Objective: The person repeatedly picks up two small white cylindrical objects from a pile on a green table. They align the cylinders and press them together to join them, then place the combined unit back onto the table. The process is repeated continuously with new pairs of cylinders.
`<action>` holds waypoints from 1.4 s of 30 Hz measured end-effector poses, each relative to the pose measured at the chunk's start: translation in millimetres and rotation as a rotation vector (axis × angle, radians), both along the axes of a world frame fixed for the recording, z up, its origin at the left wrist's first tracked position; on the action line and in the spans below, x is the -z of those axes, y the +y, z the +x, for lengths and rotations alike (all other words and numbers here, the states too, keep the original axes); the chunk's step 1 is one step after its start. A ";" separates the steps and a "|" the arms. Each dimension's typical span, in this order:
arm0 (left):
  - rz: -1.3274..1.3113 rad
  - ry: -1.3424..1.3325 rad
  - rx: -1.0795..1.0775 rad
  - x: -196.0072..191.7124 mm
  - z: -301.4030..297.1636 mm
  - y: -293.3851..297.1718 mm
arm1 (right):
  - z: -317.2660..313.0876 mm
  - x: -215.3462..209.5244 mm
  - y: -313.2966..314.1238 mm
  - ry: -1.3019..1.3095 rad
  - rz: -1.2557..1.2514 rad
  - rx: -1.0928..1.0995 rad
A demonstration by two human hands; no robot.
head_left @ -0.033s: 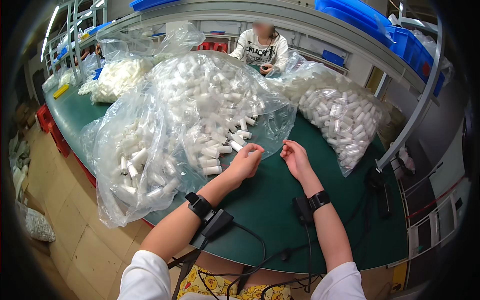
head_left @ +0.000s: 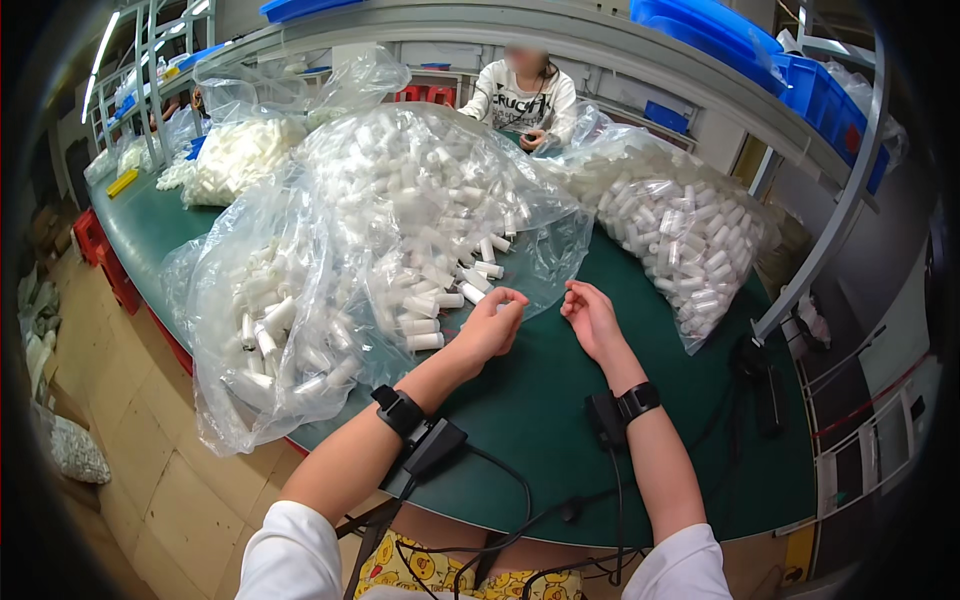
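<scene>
My left hand (head_left: pixel 492 325) is closed, fingers curled in, beside the mouth of a large clear plastic bag (head_left: pixel 560 240). A pale speck shows at its fingers, too small to name. My right hand (head_left: pixel 592 318) hovers a short gap to the right, fingers bent together, with nothing seen in it. White plastic cylinders (head_left: pixel 420 326) spill toward my left hand from the opened bag, some with dark or metallic ends. Each wrist wears a black strap: the left strap (head_left: pixel 398 410) and the right strap (head_left: pixel 640 400), with small black boxes and cables.
On the right lies a second clear bag (head_left: pixel 690 240) full of white cylinders. A pile of white parts (head_left: pixel 235 155) sits far left near a yellow tool (head_left: pixel 122 183). Across the green table (head_left: pixel 560 440) is a person (head_left: pixel 525 95). Blue bins (head_left: pixel 825 105) rest on the overhead shelf.
</scene>
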State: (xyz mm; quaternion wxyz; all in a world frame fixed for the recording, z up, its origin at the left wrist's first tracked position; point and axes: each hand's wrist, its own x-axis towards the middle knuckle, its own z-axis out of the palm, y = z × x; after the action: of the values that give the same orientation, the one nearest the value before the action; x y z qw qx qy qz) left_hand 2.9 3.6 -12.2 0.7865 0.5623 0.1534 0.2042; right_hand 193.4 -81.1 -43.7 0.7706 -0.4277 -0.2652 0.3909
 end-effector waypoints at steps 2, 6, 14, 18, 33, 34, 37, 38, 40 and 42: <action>-0.029 -0.021 -0.035 0.5 2.6 2.5 | -2.6 -5.5 0.1 -0.059 -0.009 -0.037; -0.187 -0.104 -0.142 6.1 8.2 9.3 | -23.6 -29.6 0.6 -0.430 -0.228 -0.241; -0.360 -0.332 -0.068 18.6 20.0 18.8 | -67.6 -48.3 6.5 -1.195 -0.418 -0.073; -0.462 -0.418 -0.106 14.1 21.5 19.5 | -81.5 -54.2 7.3 -1.231 -0.327 0.080; -0.479 -0.238 -0.117 17.2 33.2 15.8 | -161.3 -117.9 55.5 -1.014 -0.047 0.285; -0.244 -0.390 -0.185 29.4 36.1 18.7 | -178.6 -127.0 65.9 -1.004 -0.091 0.109; 0.095 -0.579 -0.271 51.9 39.2 19.3 | -225.9 -131.3 109.0 -0.927 -0.065 -0.288; -0.050 -0.470 -0.246 52.8 39.0 17.8 | -241.5 -132.7 118.9 -0.967 -0.080 -0.401; -0.226 -0.387 -0.170 42.1 35.6 9.9 | -258.0 -143.7 119.6 -1.039 -0.129 -0.519; -0.295 -0.371 -0.134 38.3 26.1 8.7 | -262.8 -149.1 119.1 -1.097 -0.156 -0.574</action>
State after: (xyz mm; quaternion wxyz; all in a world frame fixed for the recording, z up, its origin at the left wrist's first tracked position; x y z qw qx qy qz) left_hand 29.0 12.3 -50.5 0.8595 0.3828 0.0715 0.3309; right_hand -69.4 38.1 105.4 0.3531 -0.5328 -0.6973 0.3242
